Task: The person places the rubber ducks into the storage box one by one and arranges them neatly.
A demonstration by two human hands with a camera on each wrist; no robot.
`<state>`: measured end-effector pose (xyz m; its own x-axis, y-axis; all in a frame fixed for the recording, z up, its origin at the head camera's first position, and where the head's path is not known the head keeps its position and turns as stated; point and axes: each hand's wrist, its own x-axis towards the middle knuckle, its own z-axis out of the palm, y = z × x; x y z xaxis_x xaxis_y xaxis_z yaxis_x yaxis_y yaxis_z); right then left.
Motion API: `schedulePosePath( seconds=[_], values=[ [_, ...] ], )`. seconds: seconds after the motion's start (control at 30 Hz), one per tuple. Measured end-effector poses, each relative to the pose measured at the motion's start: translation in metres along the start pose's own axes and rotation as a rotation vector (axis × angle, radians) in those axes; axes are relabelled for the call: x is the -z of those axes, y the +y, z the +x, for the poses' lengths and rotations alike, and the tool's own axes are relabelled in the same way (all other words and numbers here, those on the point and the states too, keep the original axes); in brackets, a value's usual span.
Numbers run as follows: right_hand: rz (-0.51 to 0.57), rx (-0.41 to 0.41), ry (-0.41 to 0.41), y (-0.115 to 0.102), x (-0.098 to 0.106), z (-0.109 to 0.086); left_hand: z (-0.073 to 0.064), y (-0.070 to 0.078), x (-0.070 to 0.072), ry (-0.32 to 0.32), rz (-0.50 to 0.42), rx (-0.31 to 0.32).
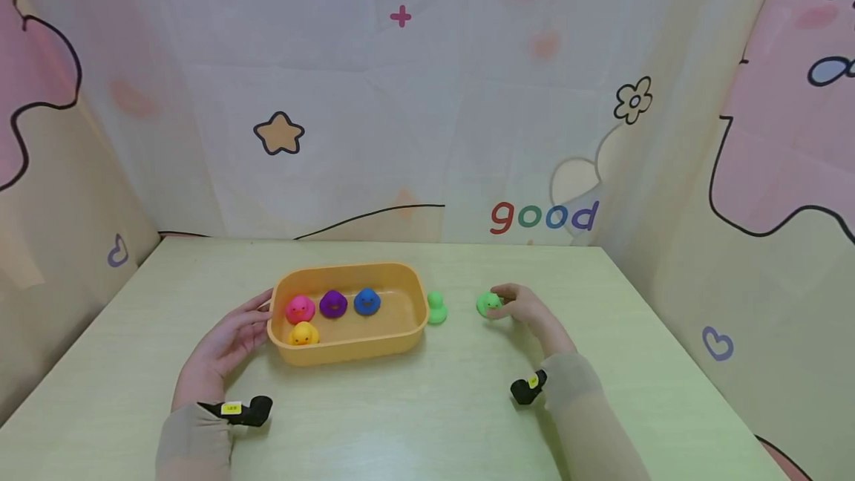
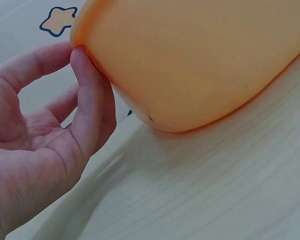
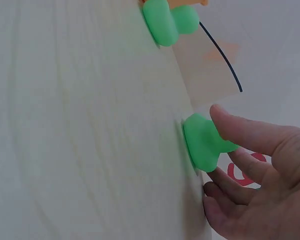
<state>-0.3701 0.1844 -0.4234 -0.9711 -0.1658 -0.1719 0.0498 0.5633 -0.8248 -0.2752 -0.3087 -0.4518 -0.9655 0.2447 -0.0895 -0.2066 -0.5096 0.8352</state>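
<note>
My left hand (image 1: 227, 340) touches the left end of a yellow-orange plastic basket (image 1: 354, 351); in the left wrist view its fingertips rest against the basket's rim and outer wall. Inside sit a pink duck (image 1: 300, 309), a purple duck (image 1: 333, 304), a blue duck (image 1: 367, 302) and a yellow duck (image 1: 303, 334). To the right, my right hand (image 1: 531, 310) pinches a green toy duck (image 1: 489, 303) standing on the table. In the right wrist view the thumb covers part of this duck's head, with fingers behind it.
A second green duck (image 1: 436, 309) stands against the basket's right end, its face turned away. The pale table (image 1: 401, 429) meets a printed cloth backdrop (image 1: 374, 132) at the back and sides. A small black device is strapped to each wrist.
</note>
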Motion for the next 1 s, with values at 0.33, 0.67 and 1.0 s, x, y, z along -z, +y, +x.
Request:
schedulePosePath(
  seconds=[0.33,0.67,1.0],
  values=[
    [0.004,-0.014,0.067,0.0055,-0.0076,0.0036,-0.0007,0.0004,-0.0012,-0.008,0.007,-0.006],
    [-0.007,-0.018,0.085,0.0043,-0.0082,0.0032,-0.0005,0.0013,-0.0037,0.022,0.025,0.007],
    [0.134,-0.077,0.071,-0.0041,0.0000,0.0020,-0.0009,0.0010,-0.0034,0.038,0.034,0.010]
  ],
)
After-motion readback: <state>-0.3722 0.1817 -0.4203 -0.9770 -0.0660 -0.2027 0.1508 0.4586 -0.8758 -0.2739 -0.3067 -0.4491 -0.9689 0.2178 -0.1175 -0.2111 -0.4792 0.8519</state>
